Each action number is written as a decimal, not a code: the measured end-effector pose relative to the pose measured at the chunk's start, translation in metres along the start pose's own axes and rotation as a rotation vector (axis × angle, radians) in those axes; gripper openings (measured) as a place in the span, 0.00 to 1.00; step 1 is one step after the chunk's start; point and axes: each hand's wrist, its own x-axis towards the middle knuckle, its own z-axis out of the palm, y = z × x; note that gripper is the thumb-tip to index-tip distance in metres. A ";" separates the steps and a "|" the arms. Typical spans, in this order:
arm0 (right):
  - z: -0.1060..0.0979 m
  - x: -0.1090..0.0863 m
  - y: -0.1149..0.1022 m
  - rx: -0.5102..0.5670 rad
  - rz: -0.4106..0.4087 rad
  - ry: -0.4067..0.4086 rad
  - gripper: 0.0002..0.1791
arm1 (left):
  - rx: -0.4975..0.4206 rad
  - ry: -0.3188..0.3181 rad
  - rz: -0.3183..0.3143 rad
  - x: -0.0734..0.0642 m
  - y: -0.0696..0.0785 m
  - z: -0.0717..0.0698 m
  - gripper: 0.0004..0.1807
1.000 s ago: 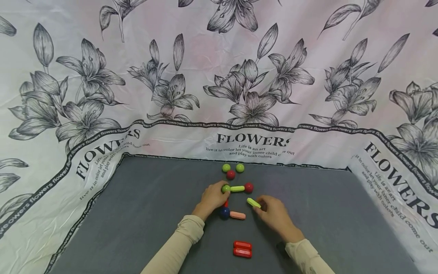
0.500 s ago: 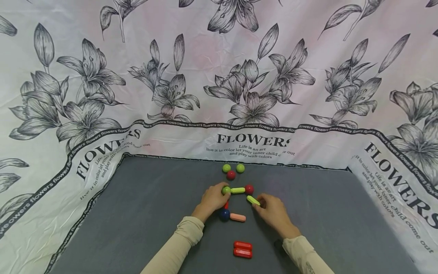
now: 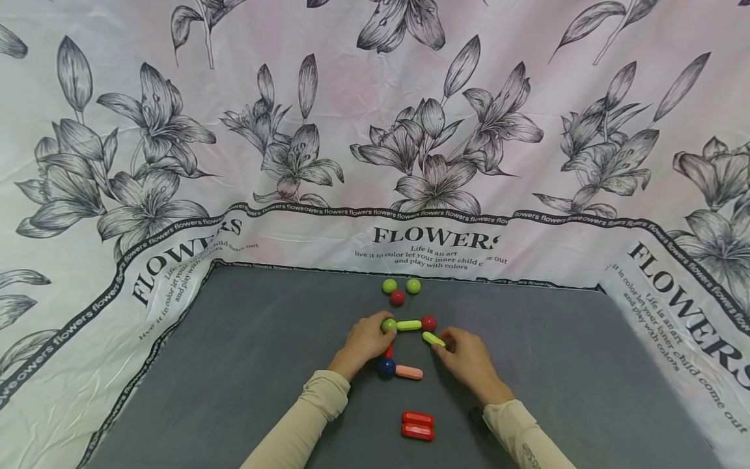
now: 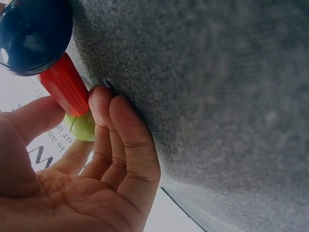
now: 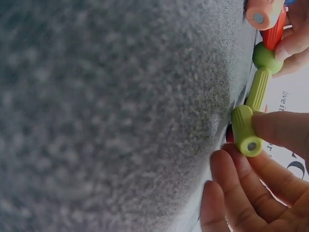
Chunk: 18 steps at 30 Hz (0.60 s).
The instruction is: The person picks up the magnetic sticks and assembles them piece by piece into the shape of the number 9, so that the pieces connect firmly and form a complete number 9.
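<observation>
My left hand (image 3: 366, 339) grips the green ball (image 3: 389, 325), its thumb and fingers close round where a red magnetic rod (image 4: 65, 84) meets it. From the ball a yellow-green rod (image 3: 409, 325) leads right to a red ball (image 3: 428, 323). The red rod runs toward me to a dark blue ball (image 3: 387, 368), with a pink rod (image 3: 409, 372) on its right. My right hand (image 3: 469, 358) pinches a second yellow-green rod (image 5: 245, 130) between thumb and fingers. Its far end is right at the red ball in the head view; a metal disc shows in its near end.
Two loose green balls (image 3: 413, 286) and a loose red ball (image 3: 397, 298) lie behind the joined pieces. Nearer me, two red rods (image 3: 418, 423) lie side by side on the grey table (image 3: 263, 326). A flower-printed cloth (image 3: 305, 238) borders the back and sides.
My right hand has moved slightly left and away from me, bringing its yellow-green rod closer to the red ball. The left hand keeps its grip on the green ball.
</observation>
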 end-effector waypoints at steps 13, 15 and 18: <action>-0.002 -0.005 0.001 0.011 -0.031 0.160 0.09 | -0.005 -0.006 -0.007 0.001 0.000 0.001 0.19; -0.002 -0.006 0.002 0.016 -0.030 0.170 0.09 | -0.003 -0.006 -0.010 0.001 0.000 0.002 0.19; -0.002 -0.005 0.003 0.018 -0.022 0.175 0.09 | 0.000 -0.010 -0.013 0.001 0.000 0.002 0.19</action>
